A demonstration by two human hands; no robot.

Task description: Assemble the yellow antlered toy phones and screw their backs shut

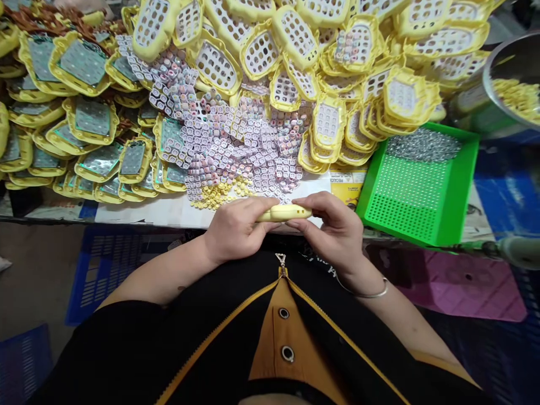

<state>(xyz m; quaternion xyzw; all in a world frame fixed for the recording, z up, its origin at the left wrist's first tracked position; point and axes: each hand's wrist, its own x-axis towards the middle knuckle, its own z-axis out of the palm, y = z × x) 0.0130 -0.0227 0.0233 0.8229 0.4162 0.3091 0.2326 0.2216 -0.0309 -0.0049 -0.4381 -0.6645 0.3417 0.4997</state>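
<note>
Between my two hands, at the table's front edge, is a yellow plastic shell (283,212), seen edge-on, with small slots at its right end. My left hand (238,228) grips its left end, thumb and fingers pressed on it. My right hand (331,228) pinches the right end. The faces of the shell are turned out of sight. Just beyond lie small yellow button pieces (223,194) and a heap of pale keypad pieces (253,140) printed with little pictures.
Yellow shells with circuit boards (84,62) are stacked at the left. Yellow frames with holed white panels (261,50) pile up at the back. A green tray (458,208) with screws (424,145) stands right, near a metal bowl (489,84). Below hangs a blue crate (101,270).
</note>
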